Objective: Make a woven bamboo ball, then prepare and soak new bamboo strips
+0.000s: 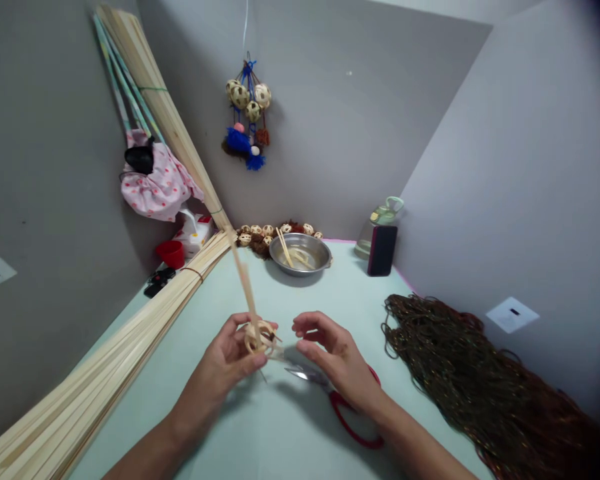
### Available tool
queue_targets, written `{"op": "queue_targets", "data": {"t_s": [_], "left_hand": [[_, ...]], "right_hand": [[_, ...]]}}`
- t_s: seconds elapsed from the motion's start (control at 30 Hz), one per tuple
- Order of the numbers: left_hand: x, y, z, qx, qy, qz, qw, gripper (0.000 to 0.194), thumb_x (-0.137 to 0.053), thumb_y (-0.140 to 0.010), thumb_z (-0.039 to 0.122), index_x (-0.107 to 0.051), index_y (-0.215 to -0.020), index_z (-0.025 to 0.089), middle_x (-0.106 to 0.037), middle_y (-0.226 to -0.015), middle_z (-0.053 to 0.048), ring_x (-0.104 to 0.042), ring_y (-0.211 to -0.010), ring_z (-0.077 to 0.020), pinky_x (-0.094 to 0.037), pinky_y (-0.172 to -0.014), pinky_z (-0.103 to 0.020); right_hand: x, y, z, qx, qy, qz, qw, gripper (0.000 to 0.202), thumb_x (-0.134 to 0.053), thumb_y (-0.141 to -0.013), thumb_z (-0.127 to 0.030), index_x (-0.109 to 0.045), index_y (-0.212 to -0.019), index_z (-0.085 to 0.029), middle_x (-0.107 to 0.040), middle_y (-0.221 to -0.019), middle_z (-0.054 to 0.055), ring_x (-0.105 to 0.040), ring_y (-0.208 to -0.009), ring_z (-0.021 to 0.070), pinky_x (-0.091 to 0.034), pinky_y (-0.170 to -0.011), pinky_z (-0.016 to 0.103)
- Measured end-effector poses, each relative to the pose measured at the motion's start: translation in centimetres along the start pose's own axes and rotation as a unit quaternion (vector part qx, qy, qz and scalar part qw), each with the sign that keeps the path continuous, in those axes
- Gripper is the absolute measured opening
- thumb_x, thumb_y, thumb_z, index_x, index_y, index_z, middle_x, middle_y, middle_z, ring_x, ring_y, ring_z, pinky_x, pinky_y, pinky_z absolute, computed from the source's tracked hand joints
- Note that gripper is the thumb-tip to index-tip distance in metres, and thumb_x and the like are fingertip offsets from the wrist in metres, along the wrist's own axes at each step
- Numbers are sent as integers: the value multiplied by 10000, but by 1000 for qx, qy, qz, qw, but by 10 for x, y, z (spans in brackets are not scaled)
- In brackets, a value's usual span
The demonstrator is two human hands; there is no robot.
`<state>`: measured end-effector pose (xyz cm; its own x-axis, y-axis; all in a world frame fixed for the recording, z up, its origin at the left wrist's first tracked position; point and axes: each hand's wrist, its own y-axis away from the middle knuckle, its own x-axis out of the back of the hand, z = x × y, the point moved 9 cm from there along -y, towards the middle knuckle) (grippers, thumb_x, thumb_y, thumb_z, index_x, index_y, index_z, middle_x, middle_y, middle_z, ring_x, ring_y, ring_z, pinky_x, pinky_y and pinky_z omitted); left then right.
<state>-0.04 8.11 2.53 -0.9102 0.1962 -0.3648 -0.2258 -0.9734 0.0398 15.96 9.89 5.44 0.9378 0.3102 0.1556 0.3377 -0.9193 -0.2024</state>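
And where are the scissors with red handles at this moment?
In the head view, the scissors lie low and just right of centre on the pale table, partly hidden by the right hand, blades pointing toward the left hand.

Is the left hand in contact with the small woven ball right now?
Touching: the head view shows the left hand gripping the woven ball, its thumb pressed against the lower edge with no gap visible.
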Motion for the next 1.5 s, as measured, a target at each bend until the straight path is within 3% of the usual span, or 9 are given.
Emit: {"op": "queue_targets", "data": {"t_s": [0.17,0.3,0.4,0.53,0.7,0.93,1.17,1.37,1.5], "left_hand": [[-15,3,4,-74,-118,-65,988,412,-820,-748,335,-670,-1130,290,-663,-1177,-54,-585,-1132,-268,-428,-972,-335],[-13,9,17,-164,-260,-17,951,314,-765,-807,320,-730,-1116,360,-579,-1256,-54,-488,-1246,-294,-366,-1057,-357],[-10,13,21,-191,-334,15,923,327,-694,-871,293,-711,-1174,414,-569,-1247,-53,-558,-1104,-259,-427,-978,-342],[-17,10,7,-134,-252,-38,958,355,-569,-949,310,-637,-1277,428,-511,-1363,-46,-634,-935,-199,-518,-846,-303],[-24,11,-2,-72,-136,-76,985,351,-527,-965,360,-622,-1302,374,-368,-1550,-16,-408,-1386,-286,-398,-1101,-334],[-6,6,4,-56,-153,23,986,209,-609,-914,417,-740,-1001,281,-512,-1433,-46,-428,-1361,-309,-417,-1061,-350],[-10,4,1,-55,-116,13,992,158,-733,-829,363,-712,-940,253,-499,-1422,-74,-550,-1257,-310,-489,-977,-338],[-8,4,-4,-44,5,51,998,734,-853,-716,270,-481,-1344,349,-440,-1532,-78,-620,-1196,-303,-538,-931,-336],[-7,1,-8,-27,30,44,998,798,-860,-704,249,-446,-1381,335,-415,-1552,-93,-572,-1264,-314,-522,-973,-342]], "right_hand": [[-16,15,-48,118,58,-44,990,519,-773,-800,-430,-597,-1271,-301,-581,-1219,67,-563,-1079,209,-481,-916,324],[-20,20,-57,141,68,-59,986,400,-742,-849,-329,-644,-1236,-308,-583,-1225,72,-574,-1129,203,-480,-958,320],[-17,19,-56,160,74,-60,983,469,-785,-810,-264,-637,-1252,-316,-584,-1245,71,-571,-1160,204,-470,-994,328],[-15,19,-54,178,95,-50,978,458,-759,-829,-202,-639,-1258,-312,-595,-1235,80,-575,-1164,209,-478,-1002,352],[-14,20,-50,174,111,-33,978,417,-725,-853,-198,-645,-1249,-303,-596,-1256,95,-580,-1173,229,-501,-994,389],[-24,23,-53,184,94,-64,976,308,-568,-965,-257,-639,-1264,-287,-600,-1293,96,-561,-1220,219,-475,-1032,402],[-22,20,-36,106,7,-20,994,130,-590,-957,-234,-720,-945,-241,-649,-1180,63,-604,-1122,196,-465,-996,354],[-12,17,-25,66,8,37,997,193,-649,-917,-343,-691,-786,-207,-603,-879,38,-588,-885,182,-469,-811,301],[-17,16,-22,53,8,4,999,246,-628,-930,-377,-672,-769,-195,-608,-815,24,-563,-791,163,-447,-747,285]]}}
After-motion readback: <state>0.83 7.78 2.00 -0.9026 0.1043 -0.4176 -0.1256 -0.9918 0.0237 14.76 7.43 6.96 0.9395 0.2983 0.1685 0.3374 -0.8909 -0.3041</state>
